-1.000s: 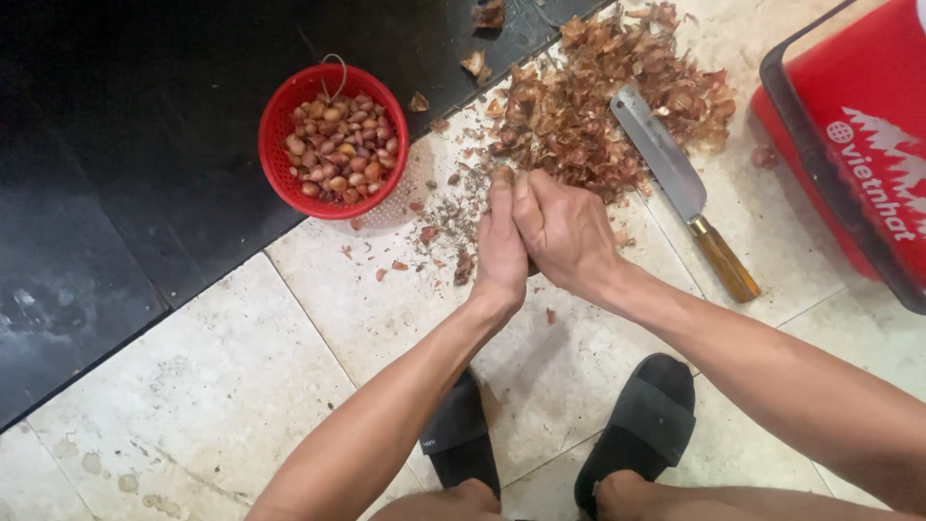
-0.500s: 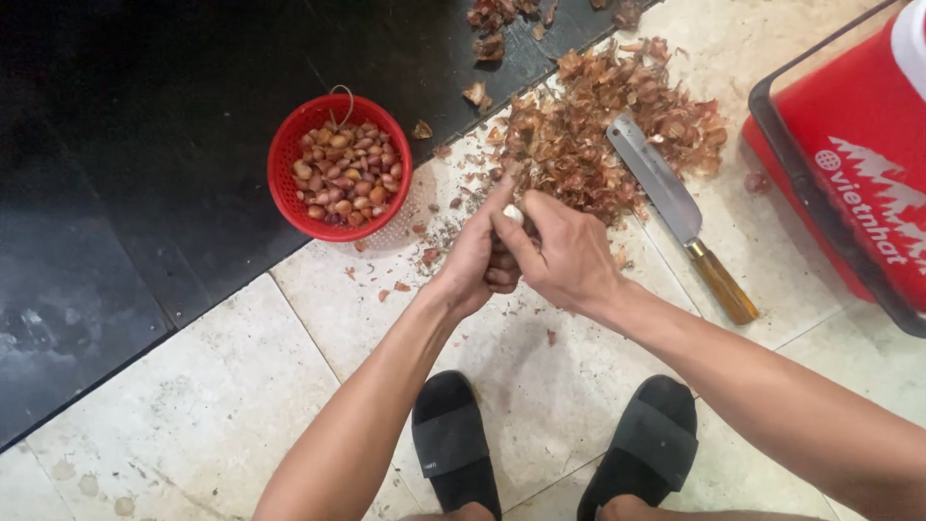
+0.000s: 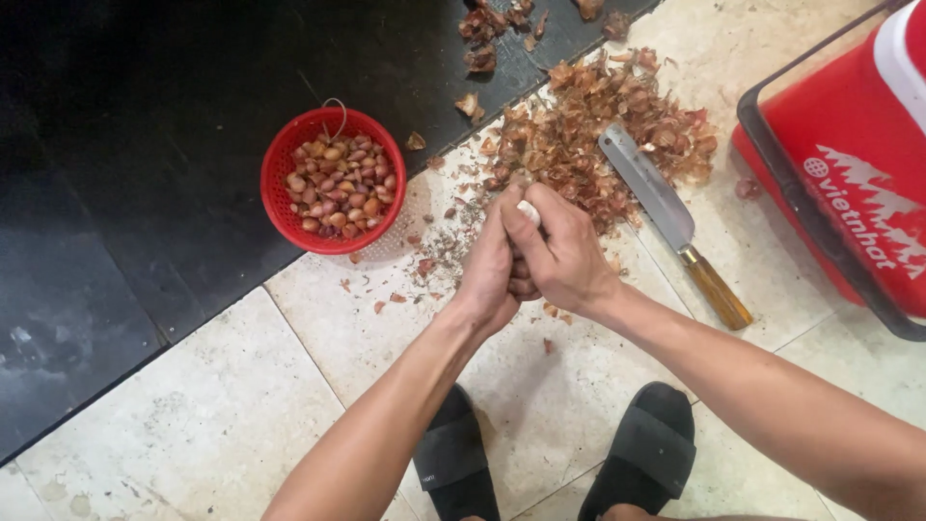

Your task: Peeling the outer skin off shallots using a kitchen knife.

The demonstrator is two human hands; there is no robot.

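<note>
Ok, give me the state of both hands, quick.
Left hand: closed, fingers curled against the right hand, gripping the same small pale bulb.
Right hand: closed on the bulb, thumb at its top.

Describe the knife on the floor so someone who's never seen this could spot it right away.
Start at the pale tiled floor and find the heap of reddish-brown peels beyond the hands. The knife lies along its right edge, blade partly on the peels. It is the only metal thing there: broad grey blade, brown wooden handle.

Open tile lower left; clutter upper centre and right.
Red basket (image 3: pixel 333 180) blocks upper left-centre, peel pile (image 3: pixel 598 125) and knife (image 3: pixel 670 222) upper centre-right, red box (image 3: pixel 849 174) far right, black sandals (image 3: pixel 559 458) bottom centre.
</note>
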